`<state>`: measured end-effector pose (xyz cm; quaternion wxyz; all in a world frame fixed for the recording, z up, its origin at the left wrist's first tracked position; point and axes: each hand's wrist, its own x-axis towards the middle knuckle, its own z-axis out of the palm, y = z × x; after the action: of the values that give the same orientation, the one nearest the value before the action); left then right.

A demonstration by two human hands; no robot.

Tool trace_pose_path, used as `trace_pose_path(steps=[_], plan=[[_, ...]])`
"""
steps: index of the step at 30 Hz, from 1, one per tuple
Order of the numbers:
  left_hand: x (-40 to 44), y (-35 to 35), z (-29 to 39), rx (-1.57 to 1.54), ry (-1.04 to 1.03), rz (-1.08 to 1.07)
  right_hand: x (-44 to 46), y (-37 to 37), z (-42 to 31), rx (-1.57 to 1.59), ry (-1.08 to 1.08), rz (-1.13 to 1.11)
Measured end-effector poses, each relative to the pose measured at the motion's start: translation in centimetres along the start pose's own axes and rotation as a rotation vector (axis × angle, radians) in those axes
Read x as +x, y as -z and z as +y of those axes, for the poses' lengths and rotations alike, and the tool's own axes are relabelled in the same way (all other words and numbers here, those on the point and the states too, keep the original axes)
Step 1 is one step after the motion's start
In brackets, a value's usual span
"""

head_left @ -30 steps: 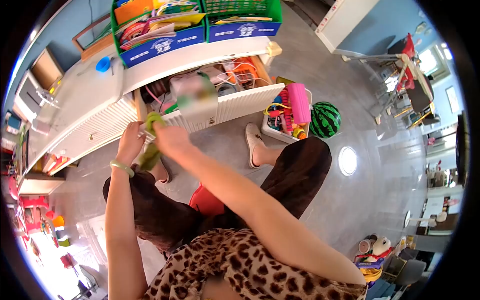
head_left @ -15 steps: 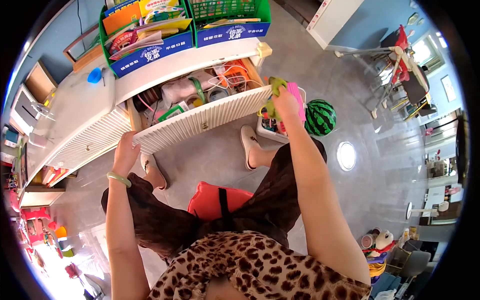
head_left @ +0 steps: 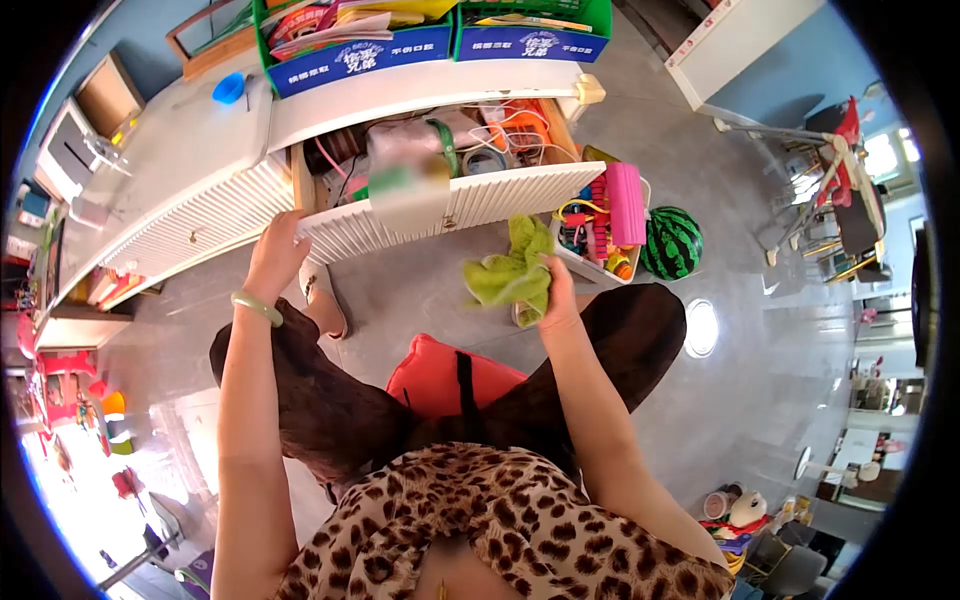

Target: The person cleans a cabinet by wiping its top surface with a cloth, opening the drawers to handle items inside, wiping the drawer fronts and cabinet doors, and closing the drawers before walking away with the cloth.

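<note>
A white ribbed drawer [head_left: 365, 222] is pulled out of the cabinet, filled with cables, a bag and small items. My left hand [head_left: 278, 252], wearing a pale green bangle, is closed on the left edge of the drawer front. In front of the drawer's right half, my right hand [head_left: 559, 292] is closed on a bunched green cloth [head_left: 508, 268] that hangs apart from the drawer. A blurred patch hides part of the drawer front.
Two green-and-blue boxes [head_left: 370, 64] of books stand on the cabinet top, with a blue bowl [head_left: 228, 89] to the left. Right of the drawer sit a toy bin [head_left: 628, 270] and a watermelon-patterned ball [head_left: 673, 243]. A red cushion [head_left: 430, 378] lies between my legs.
My right hand has moved down and left with the green cloth, away from the drawer's right corner. My left hand stays at the drawer's left edge. The view has shifted.
</note>
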<state>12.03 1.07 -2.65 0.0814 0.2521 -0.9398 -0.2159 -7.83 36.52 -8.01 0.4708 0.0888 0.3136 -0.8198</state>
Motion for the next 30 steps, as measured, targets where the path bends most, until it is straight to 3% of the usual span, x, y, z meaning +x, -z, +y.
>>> trace_pose_path(steps=[3, 7, 12, 14, 16, 18, 22, 25, 28, 30], plan=[[-0.2, 0.3, 0.4, -0.047, 0.003, -0.014, -1.8, -1.9, 0.3, 0.083, 0.062, -0.019], [-0.7, -0.1, 0.5, 0.151, 0.003, 0.078, -2.1, -3.0, 2.0, 0.033, 0.096, -0.165], [-1.0, 1.6, 4.2, -0.138, -0.275, 0.445, -2.2, -4.1, 3.5, 0.107, -0.025, -0.3], [-2.4, 1.0, 5.9, -0.572, -0.188, 0.19, -2.3, -5.6, 3.8, 0.081, -0.048, -0.278], [-3.7, 0.3, 7.5, -0.978, -0.143, -0.218, -2.0, -7.9, 4.1, -0.1, -0.045, -0.11], [-4.5, -1.9, 8.7, -1.099, -0.224, -0.357, -1.2, -9.4, 4.6, -0.185, -0.094, 0.021], [-5.8, -4.8, 10.8, -0.785, -0.25, -0.288, -1.0, -10.3, 5.7, -0.482, 0.05, -0.055], [-4.8, -5.8, 10.0, -0.576, -0.145, -0.469, -1.9, -10.1, 5.9, -0.786, 0.056, 0.012], [-4.1, -5.9, 9.5, -0.707, -0.063, -0.5, -2.6, -9.1, 4.8, -0.776, -0.038, 0.016], [-3.7, -7.0, 8.6, -1.048, 0.073, -0.383, -2.8, -7.3, 3.4, -0.766, -0.143, 0.026]])
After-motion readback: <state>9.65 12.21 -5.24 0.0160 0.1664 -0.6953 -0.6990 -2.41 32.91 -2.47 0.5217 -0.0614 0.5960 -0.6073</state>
